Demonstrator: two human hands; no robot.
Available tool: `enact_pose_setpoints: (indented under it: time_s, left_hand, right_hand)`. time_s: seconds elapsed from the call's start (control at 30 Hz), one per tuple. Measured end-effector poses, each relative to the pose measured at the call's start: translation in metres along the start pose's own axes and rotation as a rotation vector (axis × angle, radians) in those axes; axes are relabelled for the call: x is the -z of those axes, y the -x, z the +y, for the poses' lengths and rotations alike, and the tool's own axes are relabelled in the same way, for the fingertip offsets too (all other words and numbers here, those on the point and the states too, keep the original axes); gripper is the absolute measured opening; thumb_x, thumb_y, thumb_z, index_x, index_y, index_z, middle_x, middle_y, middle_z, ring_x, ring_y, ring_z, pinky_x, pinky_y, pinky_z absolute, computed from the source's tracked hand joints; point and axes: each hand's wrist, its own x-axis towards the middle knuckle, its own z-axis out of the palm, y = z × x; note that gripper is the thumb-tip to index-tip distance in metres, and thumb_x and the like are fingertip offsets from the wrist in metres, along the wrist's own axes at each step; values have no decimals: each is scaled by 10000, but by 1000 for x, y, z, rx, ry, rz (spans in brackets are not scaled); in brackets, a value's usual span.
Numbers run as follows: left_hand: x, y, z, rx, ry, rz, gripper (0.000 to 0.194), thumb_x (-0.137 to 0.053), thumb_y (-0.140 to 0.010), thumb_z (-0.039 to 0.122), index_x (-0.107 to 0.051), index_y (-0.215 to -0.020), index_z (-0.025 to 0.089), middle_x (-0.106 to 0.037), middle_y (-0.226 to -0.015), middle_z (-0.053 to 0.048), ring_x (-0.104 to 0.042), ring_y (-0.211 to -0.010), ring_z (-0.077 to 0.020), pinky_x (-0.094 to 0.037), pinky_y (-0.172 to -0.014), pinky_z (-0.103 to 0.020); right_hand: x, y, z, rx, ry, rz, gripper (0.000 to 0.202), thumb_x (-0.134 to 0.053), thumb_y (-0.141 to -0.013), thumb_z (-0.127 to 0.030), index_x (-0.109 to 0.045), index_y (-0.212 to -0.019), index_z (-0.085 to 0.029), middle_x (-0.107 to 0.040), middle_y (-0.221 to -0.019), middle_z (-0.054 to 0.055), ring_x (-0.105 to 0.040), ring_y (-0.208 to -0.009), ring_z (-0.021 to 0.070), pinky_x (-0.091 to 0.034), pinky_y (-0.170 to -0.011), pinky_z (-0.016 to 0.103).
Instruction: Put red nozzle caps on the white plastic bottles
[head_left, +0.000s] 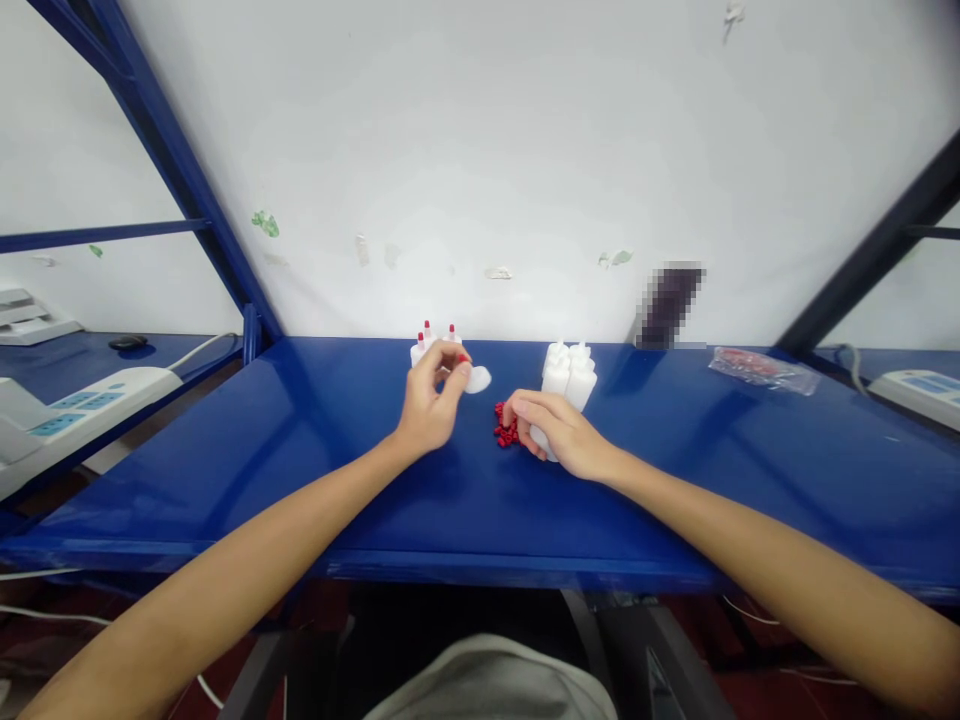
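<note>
White bottle (478, 380) protrudes rightward, tilted, from the left grip (431, 405).

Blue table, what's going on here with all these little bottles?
At the blue table, a person's left hand pinches a tilted, red-tipped bottle near some red-capped bottles. The right hand curls over a white bottle, partly hidden, beside a pile of loose red caps. Behind that hand stand several uncapped bottles, grouped together.
</note>
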Motion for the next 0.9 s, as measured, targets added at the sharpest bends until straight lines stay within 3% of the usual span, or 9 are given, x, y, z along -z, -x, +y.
enact_pose_setpoints:
  time_s: [0.07, 0.2, 0.27, 0.37, 0.47, 0.63, 0.8, 0.9]
  left_hand:
    - [8, -4, -12, 67, -186, -68, 122, -538, -918, 293, -582, -917, 179, -529, -680, 35, -497, -592, -101, -411, -603, -225]
    - [15, -7, -24, 198, -616, -391, 139, -595, -865, 317, -661, -909, 204, -564, -588, 39, -539, -553, -133, -355, -574, -249]
    - [15, -8, -23, 239, -756, -437, 177, -586, -874, 348, -687, -945, 222, -637, -655, 13, -600, -608, -166, -365, -580, -260]
    - [16, -10, -18, 223, -921, -418, 303, -554, -895, 355, -662, -1161, 259, -702, -769, -19, -662, -679, -212, -407, -606, -275]
    - [20, -10, -11, 102, -961, -423, 435, -514, -926, 334, -549, -1356, 279, -728, -840, -28, -684, -713, -214, -445, -633, -277]
    - [17, -6, -4, -129, -893, -626, 358, -473, -960, 335, -620, -1273, 246, -751, -923, -42, -700, -792, -201, -473, -679, -272]
    - [10, 4, -6, -16, -1001, -657, 349, -430, -975, 332, -654, -1223, 230, -742, -1051, -88, -706, -896, -243, -491, -705, -303]
    - [8, 9, -7, 31, -1031, -667, 349, -412, -982, 336, -662, -1193, 215, -733, -1058, -104, -705, -896, -252, -497, -715, -313]
  right_hand:
    - [0, 0, -1, 14, 90, 38, 367, -482, -974, -415, -604, -730, -171, -531, -596, -25, -477, -464, 92, -385, -478, 229]
    - [-2, 0, -4, 108, 268, 95, 396, -528, -932, -302, -561, -561, -166, -580, -723, 10, -508, -533, 87, -411, -555, 244]
    - [-4, 1, -6, 104, 300, 100, 396, -522, -923, -268, -542, -539, -176, -559, -625, -6, -492, -527, 99, -391, -551, 245]
    - [-6, 2, -6, 40, 273, 93, 413, -529, -936, -320, -559, -548, -183, -502, -485, -30, -456, -480, 109, -362, -523, 247]
    - [-6, 1, -4, 3, 226, 93, 440, -514, -960, -402, -597, -592, -177, -528, -478, -24, -453, -452, 108, -362, -512, 249]
    - [-1, 2, 1, 110, 303, 73, 390, -462, -995, -386, -617, -709, -172, -598, -588, -4, -533, -533, 122, -402, -566, 245]
    - [4, 6, 3, 258, 378, -79, 309, -437, -1003, -363, -634, -854, -178, -596, -689, 2, -548, -615, 140, -411, -620, 261]
    - [5, 6, 5, 277, 307, -89, 320, -362, -1012, -316, -616, -870, -183, -594, -717, 15, -552, -648, 155, -428, -652, 279]
